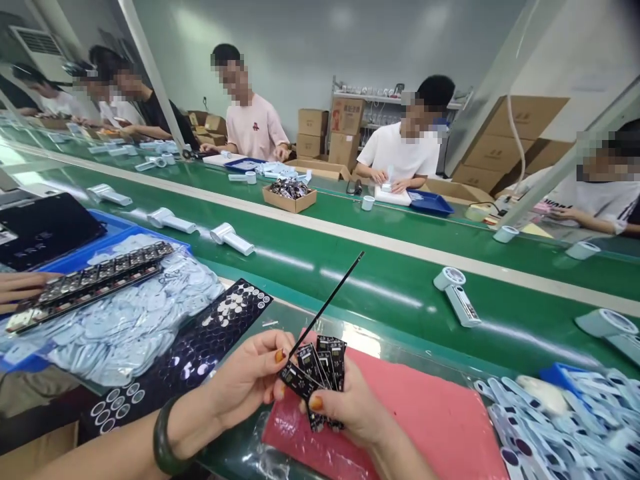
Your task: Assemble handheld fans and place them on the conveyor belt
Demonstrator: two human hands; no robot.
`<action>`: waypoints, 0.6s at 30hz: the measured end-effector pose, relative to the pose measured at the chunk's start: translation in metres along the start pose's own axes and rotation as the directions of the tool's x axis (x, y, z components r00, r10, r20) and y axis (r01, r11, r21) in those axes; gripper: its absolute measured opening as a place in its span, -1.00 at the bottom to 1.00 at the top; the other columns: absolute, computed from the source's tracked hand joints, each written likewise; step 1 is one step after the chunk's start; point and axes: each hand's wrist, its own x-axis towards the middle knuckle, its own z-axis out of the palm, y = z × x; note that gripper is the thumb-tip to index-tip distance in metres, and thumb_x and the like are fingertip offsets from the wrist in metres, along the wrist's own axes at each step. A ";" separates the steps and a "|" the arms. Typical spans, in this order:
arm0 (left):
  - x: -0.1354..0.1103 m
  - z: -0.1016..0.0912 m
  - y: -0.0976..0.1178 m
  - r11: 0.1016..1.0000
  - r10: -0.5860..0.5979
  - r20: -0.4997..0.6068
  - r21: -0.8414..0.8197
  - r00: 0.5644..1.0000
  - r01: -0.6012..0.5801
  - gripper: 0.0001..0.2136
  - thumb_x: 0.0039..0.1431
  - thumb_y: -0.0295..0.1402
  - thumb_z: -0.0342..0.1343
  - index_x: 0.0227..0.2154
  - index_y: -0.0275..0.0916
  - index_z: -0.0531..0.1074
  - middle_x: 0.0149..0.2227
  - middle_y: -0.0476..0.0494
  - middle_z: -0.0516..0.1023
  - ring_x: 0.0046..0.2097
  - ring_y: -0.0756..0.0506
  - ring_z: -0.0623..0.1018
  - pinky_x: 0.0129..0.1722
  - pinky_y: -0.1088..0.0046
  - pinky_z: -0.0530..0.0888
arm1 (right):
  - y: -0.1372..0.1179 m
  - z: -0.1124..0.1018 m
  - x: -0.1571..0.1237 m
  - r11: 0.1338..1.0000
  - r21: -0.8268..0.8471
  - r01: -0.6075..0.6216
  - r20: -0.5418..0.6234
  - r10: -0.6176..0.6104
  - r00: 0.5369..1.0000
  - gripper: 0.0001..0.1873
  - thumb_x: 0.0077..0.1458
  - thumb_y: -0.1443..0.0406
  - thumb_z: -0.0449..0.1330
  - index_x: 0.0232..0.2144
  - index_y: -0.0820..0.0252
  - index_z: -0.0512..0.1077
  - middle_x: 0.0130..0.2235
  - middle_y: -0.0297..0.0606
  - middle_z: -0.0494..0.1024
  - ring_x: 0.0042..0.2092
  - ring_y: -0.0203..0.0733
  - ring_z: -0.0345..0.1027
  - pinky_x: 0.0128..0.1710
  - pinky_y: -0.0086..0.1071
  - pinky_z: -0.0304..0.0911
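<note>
At six o'clock, over the red mat (425, 400), the right hand (357, 403) has fingers closed round fanned boards (313, 365); light pressure suits them. The left hand's (250, 373) fingers seemingly pinch the strip (327, 303), aimed at one o'clock, best kept clear.

The circuit boards (320, 367) are black (white-printed), the mat (420, 407) pinkish red.

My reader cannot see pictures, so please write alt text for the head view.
A person's right hand holds a fan of small black boards while the left hand pinches a thin black strip, over a red sheet. Beyond lies a green conveyor with pale blue parts; co-workers line its far side.
</note>
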 end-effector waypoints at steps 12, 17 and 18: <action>-0.010 0.002 -0.025 0.986 0.035 -0.064 -0.159 0.997 -0.044 -0.55 -0.03 -0.09 0.50 -0.45 -0.28 0.36 -0.52 0.04 0.44 -0.67 0.13 0.36 -0.71 0.71 0.25 | 0.025 -0.009 0.000 0.986 0.164 -0.042 0.016 0.040 0.999 -0.24 -0.24 0.12 0.62 -0.02 0.19 0.44 -0.27 -0.22 0.61 -0.40 -0.22 0.50 -0.43 -0.43 0.35; -0.051 -0.040 -0.028 0.983 0.161 -0.285 0.133 0.945 -0.127 -0.58 0.15 0.03 0.33 -0.42 -0.24 0.37 -0.46 0.03 0.43 -0.56 0.07 0.47 -0.58 0.65 0.35 | 0.013 -0.026 0.002 0.970 0.236 0.056 -0.374 0.037 0.927 -0.43 -0.11 0.07 0.57 -0.13 0.18 0.49 -0.21 -0.17 0.63 -0.24 -0.08 0.58 -0.31 -0.27 0.52; -0.064 -0.053 -0.024 0.953 0.229 -0.295 0.261 0.928 -0.152 -0.59 0.22 0.03 0.26 -0.42 -0.23 0.40 -0.45 0.01 0.44 -0.52 0.05 0.49 -0.54 0.61 0.40 | 0.010 -0.029 0.003 0.967 0.247 0.064 -0.452 0.057 0.890 -0.41 -0.15 0.09 0.59 -0.13 0.16 0.50 -0.18 -0.18 0.64 -0.21 -0.06 0.58 -0.28 -0.24 0.54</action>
